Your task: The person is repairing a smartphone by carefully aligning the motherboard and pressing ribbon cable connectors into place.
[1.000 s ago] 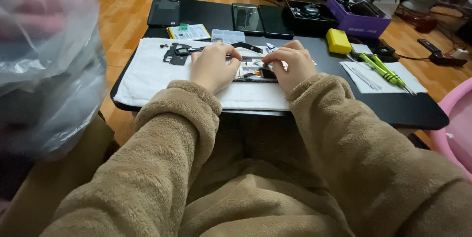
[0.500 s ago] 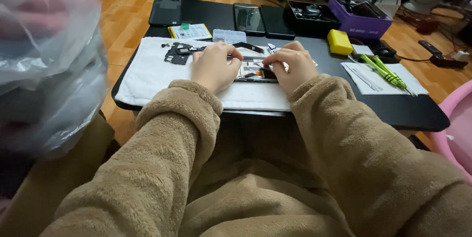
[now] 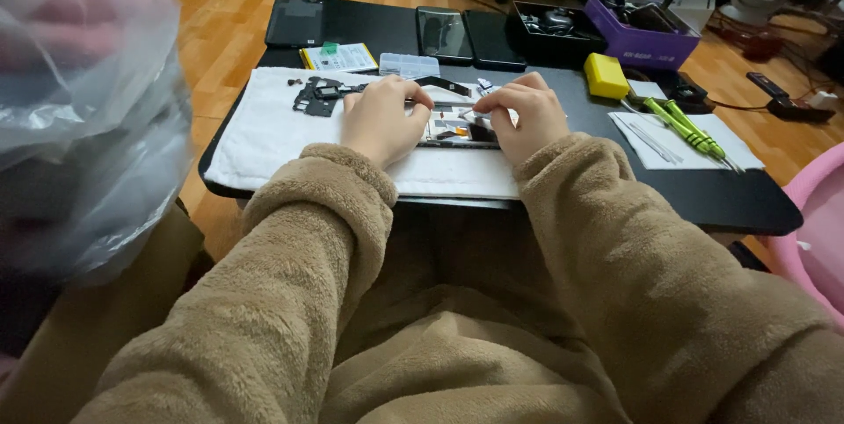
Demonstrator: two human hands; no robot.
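Observation:
An opened phone [image 3: 457, 130] with its inner parts showing lies on a white towel [image 3: 264, 130] on a low black table [image 3: 756, 200]. My left hand [image 3: 380, 118] rests on the phone's left half with its fingers curled over the top edge. My right hand [image 3: 523, 116] curls over the right half, its fingertips pinched at a small part near the phone's top. Whether a tool is between those fingers cannot be told. Both arms wear fuzzy tan sleeves.
Removed black phone parts [image 3: 318, 94] lie on the towel's far left. Behind are dark phones [image 3: 294, 20], a clear parts box [image 3: 409, 64], a purple box [image 3: 651, 33] and a yellow block [image 3: 607, 75]. Green screwdrivers [image 3: 681, 121] lie right. A clear plastic bag [image 3: 79, 108] fills the left.

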